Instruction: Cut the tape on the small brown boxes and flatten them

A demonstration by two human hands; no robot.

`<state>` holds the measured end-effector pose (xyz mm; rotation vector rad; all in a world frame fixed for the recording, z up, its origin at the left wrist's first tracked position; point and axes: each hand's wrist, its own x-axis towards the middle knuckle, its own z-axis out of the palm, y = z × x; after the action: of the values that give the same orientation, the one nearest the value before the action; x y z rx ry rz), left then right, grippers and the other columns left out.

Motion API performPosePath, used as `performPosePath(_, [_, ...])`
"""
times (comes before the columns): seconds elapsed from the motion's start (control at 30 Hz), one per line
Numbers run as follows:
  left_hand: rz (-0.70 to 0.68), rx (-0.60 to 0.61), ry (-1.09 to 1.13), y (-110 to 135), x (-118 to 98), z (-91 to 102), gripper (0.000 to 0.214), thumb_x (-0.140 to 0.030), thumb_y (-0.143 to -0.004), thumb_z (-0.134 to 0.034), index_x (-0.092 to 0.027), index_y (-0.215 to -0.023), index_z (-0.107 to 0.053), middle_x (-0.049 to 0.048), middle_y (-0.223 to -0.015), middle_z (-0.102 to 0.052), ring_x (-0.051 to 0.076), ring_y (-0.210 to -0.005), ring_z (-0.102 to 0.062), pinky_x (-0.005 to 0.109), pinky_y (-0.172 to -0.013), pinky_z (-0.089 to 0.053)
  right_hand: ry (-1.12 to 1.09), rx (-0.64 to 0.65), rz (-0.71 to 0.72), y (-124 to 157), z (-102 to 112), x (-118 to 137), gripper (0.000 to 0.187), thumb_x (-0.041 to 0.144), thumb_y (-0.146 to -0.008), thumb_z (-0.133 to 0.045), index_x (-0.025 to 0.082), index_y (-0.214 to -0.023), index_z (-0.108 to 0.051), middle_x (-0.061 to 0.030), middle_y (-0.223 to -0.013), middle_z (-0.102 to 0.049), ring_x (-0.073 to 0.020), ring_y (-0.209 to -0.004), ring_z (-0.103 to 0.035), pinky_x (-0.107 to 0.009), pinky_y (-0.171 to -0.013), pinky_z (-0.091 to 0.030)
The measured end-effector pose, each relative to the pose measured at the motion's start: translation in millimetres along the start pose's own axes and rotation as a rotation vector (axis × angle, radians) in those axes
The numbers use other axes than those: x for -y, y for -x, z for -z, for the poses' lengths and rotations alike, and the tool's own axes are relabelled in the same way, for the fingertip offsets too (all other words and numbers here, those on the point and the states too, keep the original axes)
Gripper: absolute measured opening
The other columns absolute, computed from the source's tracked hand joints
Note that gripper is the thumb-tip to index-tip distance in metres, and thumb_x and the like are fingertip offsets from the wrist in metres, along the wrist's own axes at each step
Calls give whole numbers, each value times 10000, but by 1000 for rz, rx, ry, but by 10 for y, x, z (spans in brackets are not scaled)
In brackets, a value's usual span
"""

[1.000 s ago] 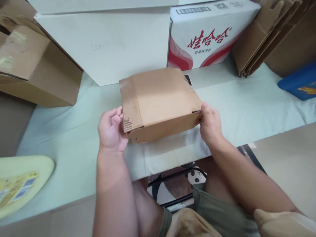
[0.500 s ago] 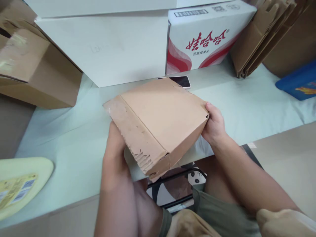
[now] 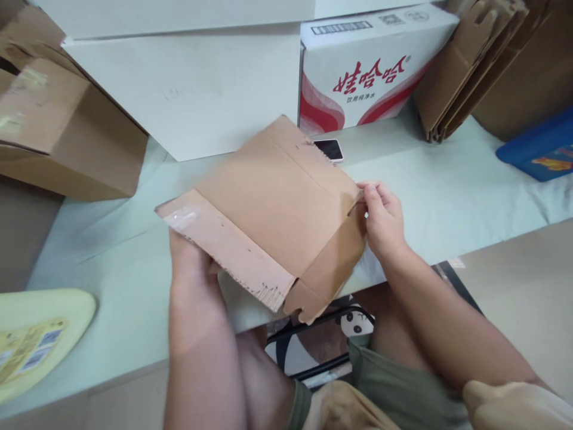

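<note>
Between my hands is a brown cardboard box (image 3: 264, 185), tilted above the light green cloth. One long flap along its near left side has a ragged torn edge and shiny tape at its corner. My left hand (image 3: 192, 254) is under that flap, mostly hidden behind the cardboard, with its fingers out of sight but bearing the box from below. At the right corner my right hand (image 3: 382, 212) pinches the cardboard edge between thumb and fingers. A slit shows beside the right fingertips. Past the box lies a phone (image 3: 331, 149), partly covered by it.
Behind stand a large white box (image 3: 188, 95) and a white-and-red carton (image 3: 376, 71). At left are a brown box (image 3: 89, 137) and a pale yellow bottle (image 3: 49, 334). Folded cardboard (image 3: 456, 77) and a blue object (image 3: 537, 149) stand at right. The green cloth (image 3: 134, 239) covers the surface.
The box has flattened and spread out, with its far corner higher and its near flaps angled outward. My left hand has moved left with the flap; my right fingers have shifted their pinch.
</note>
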<state>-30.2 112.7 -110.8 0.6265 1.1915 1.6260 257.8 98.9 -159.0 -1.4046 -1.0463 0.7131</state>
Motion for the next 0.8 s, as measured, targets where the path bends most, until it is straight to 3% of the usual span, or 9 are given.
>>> performPosePath(0.1, [-49, 84, 157, 31, -74, -81, 229, -324, -835, -788, -249, -1051, -767, 40, -919, -811, 251, -980, -775, 359, -883, -648, 27, -96, -5, -49, 9, -62, 363, 572, -901, -678, 255, -1075, -649, -62, -1120, -698, -224, -1064, -661, -399, -972, -543])
performPosePath(0.17, [-110, 100, 235, 10, -92, -83, 271, -312, -880, -742, -267, -1148, -755, 44, -1023, -828, 256, -1105, -768, 361, -970, -632, 0, -161, -20, -65, 6, -73, 475, 581, -819, -742, 258, -1144, -616, -92, -1287, -664, -247, -1190, -640, -416, -1011, -546])
performPosePath(0.23, [-151, 105, 281, -30, -91, -55, 316, -293, -924, -695, -273, -1237, -732, 47, -1115, -827, 254, -1195, -748, 364, -1047, -604, -102, -127, -102, -59, 0, -45, 591, 620, -732, -798, 264, -1161, -603, -98, -1303, -668, -261, -1174, -660, -420, -973, -573])
performPosePath(0.4, [-164, 174, 282, -15, -105, -4, 384, -308, -962, -631, -254, -1337, -696, 51, -1261, -799, 265, -1401, -636, 397, -1183, -526, -411, 385, -468, 26, 0, 98, 556, 666, -612, -894, 240, -918, -710, -61, -871, -765, -247, -793, -724, -384, -709, -611])
performPosePath(0.5, [-184, 271, 301, 110, -151, -30, 484, -572, -977, -589, -242, -1307, -716, 26, -1323, -771, 288, -1505, -538, 423, -1246, -469, -458, 484, -519, 57, -6, 121, 449, 575, -611, -934, 223, -675, -664, 16, -528, -599, -150, -504, -579, -296, -531, -519])
performPosePath(0.57, [-187, 327, 304, 172, -170, -49, 559, -692, -913, -643, -287, -1290, -723, -4, -1358, -748, 307, -1537, -502, 465, -1273, -441, -459, 485, -493, 59, -24, 113, 461, 536, -635, -934, 217, -593, -603, 54, -432, -478, -95, -404, -447, -249, -442, -416])
performPosePath(0.67, [-79, 193, 246, 161, -154, -51, 433, -421, -747, -865, -278, -1142, -757, 11, -1294, -771, 324, -1517, -521, 478, -1260, -462, -450, 482, -462, 71, -67, 117, 472, 526, -623, -951, 208, -626, -602, 65, -469, -488, -59, -399, -382, -214, -386, -323])
performPosePath(0.73, [20, 27, 220, 107, -132, -42, 339, -243, -695, -835, -226, -1024, -756, 52, -1192, -797, 317, -1459, -570, 460, -1224, -501, -446, 500, -453, 101, -100, 142, 514, 571, -587, -964, 207, -666, -610, 65, -501, -508, -57, -406, -385, -204, -365, -302])
performPosePath(0.8, [57, -79, 238, 59, -120, -40, 240, -191, -731, -778, -202, -968, -745, 58, -1064, -809, 277, -1306, -670, 425, -1169, -541, -439, 530, -453, 146, -132, 179, 555, 618, -561, -963, 208, -703, -617, 69, -518, -519, -54, -387, -362, -201, -336, -268])
